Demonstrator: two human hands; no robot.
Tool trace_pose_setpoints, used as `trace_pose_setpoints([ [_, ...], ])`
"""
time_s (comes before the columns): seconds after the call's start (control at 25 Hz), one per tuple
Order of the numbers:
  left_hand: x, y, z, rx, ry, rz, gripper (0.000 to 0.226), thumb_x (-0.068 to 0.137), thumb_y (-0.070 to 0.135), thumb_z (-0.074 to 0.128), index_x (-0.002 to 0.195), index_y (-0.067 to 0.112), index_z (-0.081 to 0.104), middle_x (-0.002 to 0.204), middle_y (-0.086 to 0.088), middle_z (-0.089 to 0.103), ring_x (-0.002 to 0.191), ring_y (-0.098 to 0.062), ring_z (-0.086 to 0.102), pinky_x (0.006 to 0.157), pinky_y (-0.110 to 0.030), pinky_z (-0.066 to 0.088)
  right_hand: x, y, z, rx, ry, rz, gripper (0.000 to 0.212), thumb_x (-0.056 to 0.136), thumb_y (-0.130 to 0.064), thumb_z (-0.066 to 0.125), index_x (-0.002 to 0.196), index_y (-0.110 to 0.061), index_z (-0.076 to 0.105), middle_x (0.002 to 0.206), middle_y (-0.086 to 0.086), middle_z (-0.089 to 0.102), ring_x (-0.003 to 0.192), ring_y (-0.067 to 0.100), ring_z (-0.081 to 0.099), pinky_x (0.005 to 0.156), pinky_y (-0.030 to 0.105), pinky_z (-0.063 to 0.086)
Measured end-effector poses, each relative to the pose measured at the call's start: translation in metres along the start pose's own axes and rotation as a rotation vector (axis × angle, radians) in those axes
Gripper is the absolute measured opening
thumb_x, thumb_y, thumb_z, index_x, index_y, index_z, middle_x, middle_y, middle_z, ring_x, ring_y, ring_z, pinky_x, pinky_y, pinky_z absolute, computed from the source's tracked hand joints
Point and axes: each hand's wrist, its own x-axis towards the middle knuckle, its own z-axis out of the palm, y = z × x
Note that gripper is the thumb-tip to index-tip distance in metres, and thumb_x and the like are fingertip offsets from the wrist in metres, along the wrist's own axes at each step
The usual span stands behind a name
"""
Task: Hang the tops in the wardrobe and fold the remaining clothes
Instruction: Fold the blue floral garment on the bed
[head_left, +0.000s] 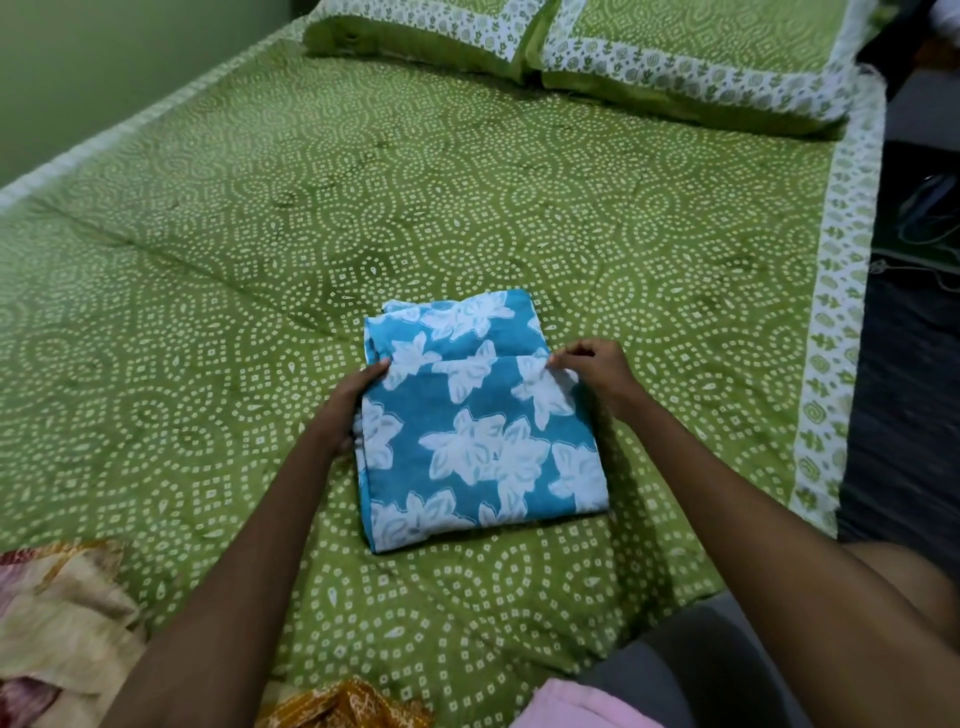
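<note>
Centrally, just below the middle of the frame, a blue cloth (480, 431) printed with white flowers lies folded into a thick rectangle on a green bed (363, 208). Two bare arms reach up from the bottom edge toward it.

The left hand (350, 405) grips the cloth's left edge, its thumb lying on top and its fingers tucked out of sight beneath. The right hand (592, 371) pinches the right end of the top flap's edge, fingers curled on the fabric. That flap's edge runs across the upper part of the bundle, and a further strip of the cloth shows beyond it.

Risks, as a judgement: the fold looks nearly done, but the layers are loose and soft. If either hand lets go early, or one pulls harder than the other, the top flap could slide askew or spring open, so the edges no longer line up. Lifting the bundle by one side alone could let the inner layers spill out.

At the lower left, a cream and pink cloth (62, 618) lies crumpled, with an orange cloth (348, 706) and a pink cloth (582, 706) along the bottom edge. Dragging the bundle toward them could snag it. Two pillows (571, 41) sit at the top of the frame.
</note>
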Motion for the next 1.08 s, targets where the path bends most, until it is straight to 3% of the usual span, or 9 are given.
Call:
trace_pose_setpoints([
  [0.08, -0.018, -0.010, 0.009, -0.347, -0.443, -0.088, 0.051, 0.083, 0.034, 0.068, 0.111, -0.007, 0.064, 0.107, -0.023, 0.067, 0.099, -0.031, 0.066, 0.087, -0.037, 0.052, -0.004, 0.002, -0.004, 0.080, -0.079, 0.095, 0.034, 0.072, -0.005, 0.078, 0.099, -0.009, 0.057, 0.091, 0.003, 0.060, 0.083, 0.015, 0.057, 0.075, 0.029, 0.049],
  [0.12, -0.024, -0.013, 0.011, -0.378, -0.438, -0.064, 0.051, 0.080, 0.034, 0.072, 0.107, -0.008, 0.066, 0.105, -0.023, 0.068, 0.100, -0.031, 0.066, 0.088, -0.037, 0.051, -0.007, 0.004, -0.005, 0.100, -0.119, 0.142, 0.038, 0.073, -0.005, 0.077, 0.104, -0.009, 0.055, 0.097, 0.004, 0.061, 0.084, 0.016, 0.059, 0.077, 0.031, 0.051],
  [0.24, -0.035, -0.030, 0.002, -0.344, -0.270, -0.063, 0.063, 0.060, 0.036, 0.088, 0.108, 0.001, 0.069, 0.105, -0.017, 0.070, 0.097, -0.027, 0.068, 0.083, -0.038, 0.054, -0.022, 0.003, -0.010, 0.305, -0.185, 0.216, 0.029, 0.077, -0.005, 0.071, 0.104, -0.005, 0.061, 0.099, 0.011, 0.068, 0.076, 0.018, 0.067, 0.071, 0.031, 0.056],
  [0.36, -0.055, -0.065, -0.003, -0.217, 0.102, -0.125, 0.091, 0.038, 0.031, 0.095, 0.119, 0.009, 0.060, 0.108, -0.015, 0.069, 0.092, -0.028, 0.069, 0.071, -0.041, 0.059, -0.057, 0.020, -0.011, 0.374, -0.281, 0.362, 0.026, 0.081, -0.017, 0.066, 0.102, -0.004, 0.063, 0.099, 0.013, 0.071, 0.081, 0.024, 0.069, 0.073, 0.034, 0.058],
  [0.56, -0.075, -0.096, 0.027, 0.149, 0.604, 0.111, 0.024, 0.084, 0.013, 0.067, 0.108, 0.009, 0.063, 0.108, -0.011, 0.068, 0.085, -0.021, 0.068, 0.073, -0.032, 0.057, -0.100, 0.043, 0.000, 0.313, -0.118, 0.287, 0.020, 0.094, -0.017, 0.055, 0.108, -0.005, 0.062, 0.090, 0.003, 0.071, 0.072, 0.013, 0.070, 0.061, 0.025, 0.057],
  [0.68, -0.089, -0.105, 0.038, 0.264, 0.619, 0.197, 0.021, 0.088, 0.013, 0.062, 0.109, 0.010, 0.062, 0.093, 0.000, 0.067, 0.077, -0.010, 0.064, 0.060, -0.016, 0.054, -0.111, 0.050, 0.000, 0.175, 0.005, 0.164, 0.016, 0.094, -0.019, 0.054, 0.104, -0.010, 0.064, 0.096, 0.004, 0.070, 0.081, 0.017, 0.068, 0.069, 0.028, 0.056],
  [0.84, -0.101, -0.117, 0.032, 0.495, 0.645, 0.109, 0.023, 0.088, 0.016, 0.064, 0.105, 0.001, 0.065, 0.094, -0.009, 0.066, 0.076, -0.018, 0.062, 0.069, -0.027, 0.046, -0.124, 0.076, -0.007, -0.239, -0.002, 0.066, 0.021, 0.091, -0.027, 0.059, 0.092, -0.009, 0.069, 0.090, 0.007, 0.071, 0.087, 0.027, 0.067, 0.076, 0.042, 0.053],
  [1.0, -0.108, -0.126, 0.033, 0.721, 0.761, 0.010, 0.029, 0.083, 0.034, 0.070, 0.070, 0.010, 0.061, 0.070, -0.005, 0.063, 0.071, -0.026, 0.061, 0.061, -0.031, 0.043, -0.127, 0.074, -0.014, -0.400, -0.056, 0.121, 0.028, 0.090, -0.034, 0.058, 0.094, -0.008, 0.070, 0.093, 0.008, 0.071, 0.087, 0.028, 0.065, 0.079, 0.041, 0.050],
  [1.08, -0.111, -0.129, 0.029, 0.787, 0.799, -0.028, 0.043, 0.073, 0.053, 0.072, 0.077, 0.011, 0.061, 0.078, -0.007, 0.065, 0.081, -0.030, 0.062, 0.078, -0.038, 0.048, -0.128, 0.075, -0.013, -0.412, -0.063, 0.167, 0.030, 0.089, -0.035, 0.059, 0.093, -0.007, 0.069, 0.093, 0.009, 0.070, 0.087, 0.028, 0.065, 0.079, 0.040, 0.050],
])
